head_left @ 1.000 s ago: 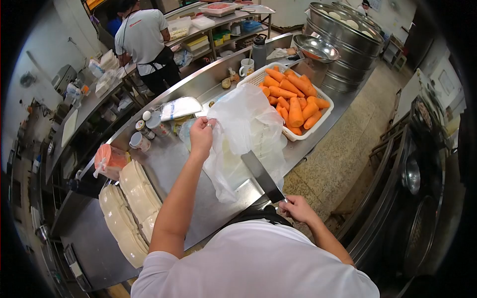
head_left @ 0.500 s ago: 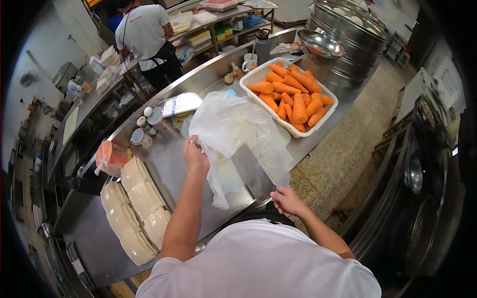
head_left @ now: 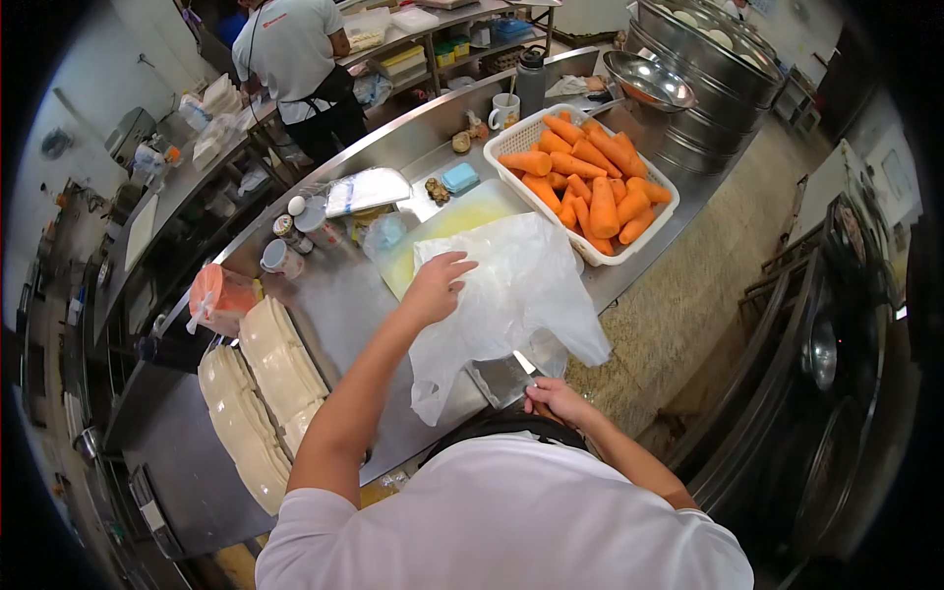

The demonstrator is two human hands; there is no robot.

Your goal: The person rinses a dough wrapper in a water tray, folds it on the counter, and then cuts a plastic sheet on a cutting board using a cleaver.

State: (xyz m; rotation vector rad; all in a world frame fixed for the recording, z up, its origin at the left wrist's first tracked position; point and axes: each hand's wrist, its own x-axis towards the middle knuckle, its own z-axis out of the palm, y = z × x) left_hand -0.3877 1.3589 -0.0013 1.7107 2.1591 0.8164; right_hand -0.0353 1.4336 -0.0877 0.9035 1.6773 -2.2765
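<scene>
A white plastic bag (head_left: pixel 506 270) lies spread over a pale cutting board (head_left: pixel 401 267) on the steel counter. My left hand (head_left: pixel 440 287) is over the bag's left part, fingers apart and holding nothing; whether the fingertips touch the plastic I cannot tell. Close to my body, my right hand (head_left: pixel 559 400) is closed around the handle of a cleaver (head_left: pixel 500 382). The broad grey blade points left, by the bag's near edge. Beyond the bag stands a white basket (head_left: pixel 661 218) full of peeled carrots (head_left: pixel 604 208).
Stacked cream-coloured trays (head_left: pixel 280 359) and a bag with orange contents (head_left: pixel 224 298) occupy the left. Jars (head_left: pixel 283 259), a blue box (head_left: pixel 459 177), a mug (head_left: pixel 504 111) and a dark bottle (head_left: pixel 530 84) line the back. Steamers (head_left: pixel 688 108) stand far right. Another person (head_left: pixel 295 69) works beyond the counter.
My left hand has let go of the bag and moved right. The bag now lies flatter and nearer, uncovering the blue box and the board's far part. The cleaver has drawn closer to me.
</scene>
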